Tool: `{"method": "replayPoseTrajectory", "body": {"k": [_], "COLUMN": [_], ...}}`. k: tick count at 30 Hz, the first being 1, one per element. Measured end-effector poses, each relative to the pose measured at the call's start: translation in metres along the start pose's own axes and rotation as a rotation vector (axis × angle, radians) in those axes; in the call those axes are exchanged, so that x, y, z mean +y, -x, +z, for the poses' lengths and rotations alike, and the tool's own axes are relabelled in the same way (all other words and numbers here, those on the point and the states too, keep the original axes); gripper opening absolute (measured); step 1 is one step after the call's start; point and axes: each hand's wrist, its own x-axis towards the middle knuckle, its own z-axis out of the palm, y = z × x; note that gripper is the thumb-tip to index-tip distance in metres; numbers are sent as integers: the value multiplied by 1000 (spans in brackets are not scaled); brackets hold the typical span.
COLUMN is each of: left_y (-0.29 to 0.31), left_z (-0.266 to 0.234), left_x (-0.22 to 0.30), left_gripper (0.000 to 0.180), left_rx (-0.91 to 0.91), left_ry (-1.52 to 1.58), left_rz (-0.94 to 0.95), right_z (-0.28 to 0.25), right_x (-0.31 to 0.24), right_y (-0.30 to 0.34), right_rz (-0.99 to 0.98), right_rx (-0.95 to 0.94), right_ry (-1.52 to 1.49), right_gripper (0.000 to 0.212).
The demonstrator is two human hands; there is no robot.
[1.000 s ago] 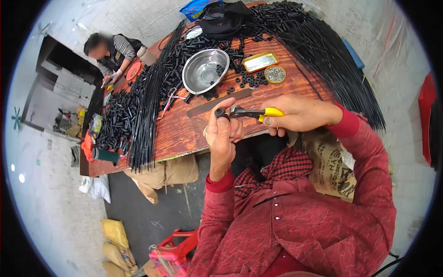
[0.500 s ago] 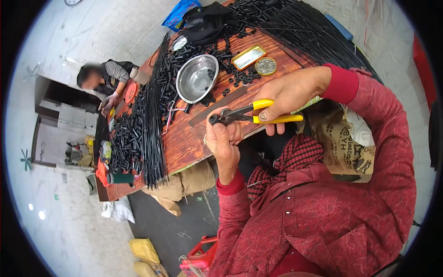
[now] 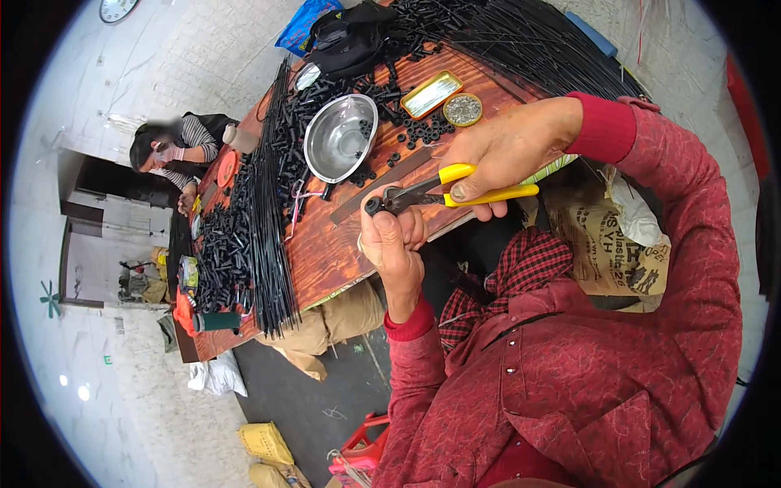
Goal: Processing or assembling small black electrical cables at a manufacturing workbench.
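Observation:
My right hand (image 3: 517,145) is closed around yellow-handled pliers (image 3: 500,195), their handles spread somewhat apart. The dark jaws meet a small black ring-ended piece (image 3: 375,206) at the fingertips of my left hand (image 3: 394,254). My left thumb and fingers pinch this piece; most of it is hidden by them. Both hands are over the near edge of the reddish wooden table (image 3: 325,264). Just beyond them stand a steel bowl (image 3: 329,150) with a few black pieces, a round tin of small metal bits (image 3: 463,109) and a yellow-rimmed rectangular tin (image 3: 431,94).
Long black rods (image 3: 272,276) lie bundled across the table, among heaps of short black tubes (image 3: 220,260). Black rings (image 3: 427,130) lie loose near the tins. A co-worker (image 3: 195,146) sits at the far left. Below are a red stool (image 3: 362,447) and a printed sack (image 3: 602,252).
My right hand and the pliers have tilted slightly upward, with the jaws still at the black piece. The co-worker has raised one hand toward the head. The whole view has shifted a little.

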Motion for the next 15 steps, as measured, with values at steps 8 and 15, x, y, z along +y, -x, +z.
{"method": "replayPoseTrajectory", "body": {"k": [8,15], "left_y": [1,-1], "left_z": [9,9], "left_x": [-4,-8], "left_gripper": [47,43], "left_rx": [101,165], "left_ry": [-221,-316], "left_rz": [35,50], "right_z": [16,15], "right_x": [-6,-6], "right_y": [2,-8], "right_rz": [5,76], "right_rx": [190,243], "right_ry": [411,328], "right_gripper": [28,31]}}
